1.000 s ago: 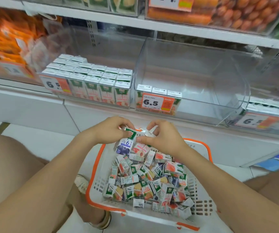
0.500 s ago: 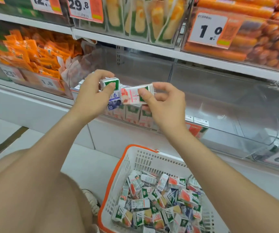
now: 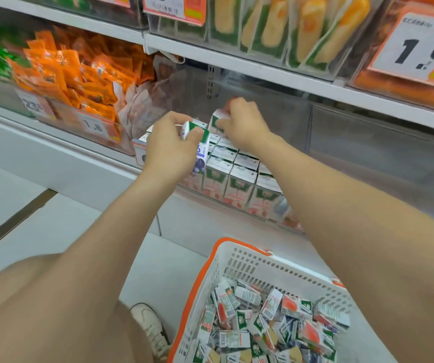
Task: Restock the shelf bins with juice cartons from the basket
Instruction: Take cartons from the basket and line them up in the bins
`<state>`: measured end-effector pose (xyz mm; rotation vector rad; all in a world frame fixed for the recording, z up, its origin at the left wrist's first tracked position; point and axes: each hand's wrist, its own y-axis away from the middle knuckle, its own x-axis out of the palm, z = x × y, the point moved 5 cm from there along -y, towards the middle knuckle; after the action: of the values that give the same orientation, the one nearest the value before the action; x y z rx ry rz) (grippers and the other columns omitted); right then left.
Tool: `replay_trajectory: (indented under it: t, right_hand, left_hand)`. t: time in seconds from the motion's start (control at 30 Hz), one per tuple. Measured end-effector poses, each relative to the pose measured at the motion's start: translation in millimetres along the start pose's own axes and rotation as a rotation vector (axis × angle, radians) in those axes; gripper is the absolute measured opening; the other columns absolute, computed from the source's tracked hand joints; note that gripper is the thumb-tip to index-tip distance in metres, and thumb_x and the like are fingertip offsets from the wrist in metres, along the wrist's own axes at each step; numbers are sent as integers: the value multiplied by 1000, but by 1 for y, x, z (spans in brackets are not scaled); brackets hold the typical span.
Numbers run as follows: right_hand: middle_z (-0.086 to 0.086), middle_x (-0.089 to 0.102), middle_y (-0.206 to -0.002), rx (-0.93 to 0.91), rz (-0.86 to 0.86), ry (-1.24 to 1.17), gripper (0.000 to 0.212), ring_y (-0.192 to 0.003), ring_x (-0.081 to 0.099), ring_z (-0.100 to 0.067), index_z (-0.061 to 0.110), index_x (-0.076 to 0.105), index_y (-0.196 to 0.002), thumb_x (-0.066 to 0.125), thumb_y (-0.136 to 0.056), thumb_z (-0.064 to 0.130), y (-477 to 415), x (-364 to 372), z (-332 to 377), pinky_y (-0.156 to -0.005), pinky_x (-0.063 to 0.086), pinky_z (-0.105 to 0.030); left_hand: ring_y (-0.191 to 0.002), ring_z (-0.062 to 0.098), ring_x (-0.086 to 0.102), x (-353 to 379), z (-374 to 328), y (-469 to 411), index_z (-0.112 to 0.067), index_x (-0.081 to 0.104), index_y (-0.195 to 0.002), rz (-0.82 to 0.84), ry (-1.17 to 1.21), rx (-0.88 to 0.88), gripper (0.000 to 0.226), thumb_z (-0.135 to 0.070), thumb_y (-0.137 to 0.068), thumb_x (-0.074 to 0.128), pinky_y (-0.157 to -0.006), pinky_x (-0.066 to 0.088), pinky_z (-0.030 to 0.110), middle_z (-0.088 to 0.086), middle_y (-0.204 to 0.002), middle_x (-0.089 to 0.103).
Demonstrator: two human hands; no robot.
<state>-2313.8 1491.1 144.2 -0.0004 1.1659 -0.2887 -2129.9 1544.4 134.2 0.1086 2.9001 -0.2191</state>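
My left hand (image 3: 170, 150) grips a small purple-and-green juice carton (image 3: 199, 150), held upright in front of the clear shelf bin (image 3: 297, 137). My right hand (image 3: 242, 123) reaches into that bin and pinches a white-and-green carton (image 3: 218, 119) at the back, above the rows of standing cartons (image 3: 239, 179). Below, the white basket with an orange rim (image 3: 236, 260) holds several loose mixed cartons (image 3: 268, 326).
Orange snack packets (image 3: 72, 74) fill the bin to the left. A second clear bin (image 3: 383, 158) sits to the right. Price tags (image 3: 414, 48) and packaged goods line the upper shelf. My knee and shoe (image 3: 147, 323) are beside the basket on the white floor.
Both hands lifted a carton each out of the basket up to the shelf. The right hand has moved its carton into the back of the bin; the left still holds its carton in front.
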Motion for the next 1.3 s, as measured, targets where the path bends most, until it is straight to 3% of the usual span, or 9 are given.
replay_trajectory:
  t: [0.17, 0.27, 0.43, 0.53, 0.6, 0.67, 0.9, 1.17, 1.3]
  right_hand:
    - [-17, 71, -109, -26, 137, -35, 24, -104, 65, -37, 7, 72, -112, 56, -103, 21, -12, 28, -2, -89, 55, -42]
    - [-17, 71, -105, -60, 200, -20, 29, -103, 65, -40, 5, 70, -109, 43, -103, 12, -6, 29, -5, -90, 55, -48]
    - [-6, 74, -118, -201, -56, -115, 34, -115, 65, -29, 10, 71, -123, 41, -108, 17, 47, -17, -1, -99, 44, -31]
    - [10, 73, -93, -252, -289, -367, 26, -84, 66, -5, 18, 73, -115, 50, -104, 19, 115, -49, -10, -81, 45, -20]
    - [10, 71, -99, -244, -302, -429, 20, -84, 64, -1, 20, 72, -116, 58, -102, 21, 157, -57, -24, -74, 45, -10]
    - [7, 69, -106, -213, -276, -477, 20, -85, 67, -2, 23, 70, -119, 62, -101, 22, 185, -59, -43, -72, 48, -12]
    - [5, 71, -100, -82, -228, -640, 21, -79, 76, -22, 35, 66, -117, 64, -96, 34, 235, -92, -96, -77, 62, -52]
    - [11, 70, -100, 82, -223, -591, 27, -87, 72, -16, 36, 67, -119, 67, -92, 39, 267, -133, -152, -79, 61, -42]
    - [4, 77, -85, 194, -198, -616, 20, -71, 71, -15, 26, 75, -105, 70, -94, 41, 285, -153, -185, -63, 55, -36]
  left_hand:
    - [-56, 19, 73, 2, 5, -5, -6, 65, -125, -42, -94, -63, 36, -31, -101, 70, -68, 63, 40, -8, -94, 66]
    - [-51, 25, 73, 6, 4, -4, -8, 74, -90, 3, -71, -77, 25, -29, -101, 68, -54, 54, 32, 8, -65, 73]
    - [-74, 14, 77, 12, -4, 5, -25, 68, -92, 2, -7, -39, 14, -37, -97, 74, -69, 60, 30, -1, -84, 76]
    - [-94, 18, 75, 24, -9, 22, -22, 66, -110, 50, 42, -88, 26, -40, -94, 78, -84, 60, 37, -2, -99, 74]
    - [-89, 16, 77, 38, -16, 40, -19, 67, -112, 123, 97, -105, 27, -34, -94, 79, -82, 62, 32, 0, -104, 75]
    - [-86, 13, 78, 52, -22, 59, -14, 70, -114, 192, 146, -127, 28, -30, -93, 81, -72, 61, 24, 4, -106, 77]
    - [-95, 27, 79, 96, -51, 113, -4, 76, -114, 382, 270, -92, 19, -15, -97, 75, -80, 63, 34, 11, -102, 81]
    - [-100, 31, 78, 152, -74, 155, -8, 73, -119, 489, 300, 33, 21, -5, -98, 71, -90, 62, 40, 13, -105, 81]
    - [-93, 21, 78, 194, -94, 173, -7, 74, -117, 585, 228, 176, 16, -8, -103, 65, -82, 61, 29, 8, -100, 82]
